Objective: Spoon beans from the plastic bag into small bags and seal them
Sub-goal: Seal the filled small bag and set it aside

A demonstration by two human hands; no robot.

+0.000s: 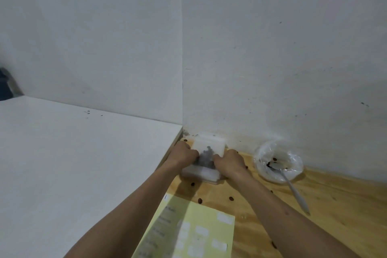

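Observation:
A small clear bag (207,148) with dark beans inside stands near the wall corner on a wooden table (335,205). My left hand (184,155) grips its left side and my right hand (229,162) grips its right side, fingers curled onto the plastic. Under them lies a stack of empty small bags (206,175). To the right sits the crumpled plastic bag (278,163) holding a few beans, with a grey spoon (293,188) resting in it, handle pointing toward me.
Loose beans (200,200) are scattered over the wood. A yellow sheet with white labels (199,234) lies near the front edge. A raised white surface (73,163) borders the left, and white walls close off the back.

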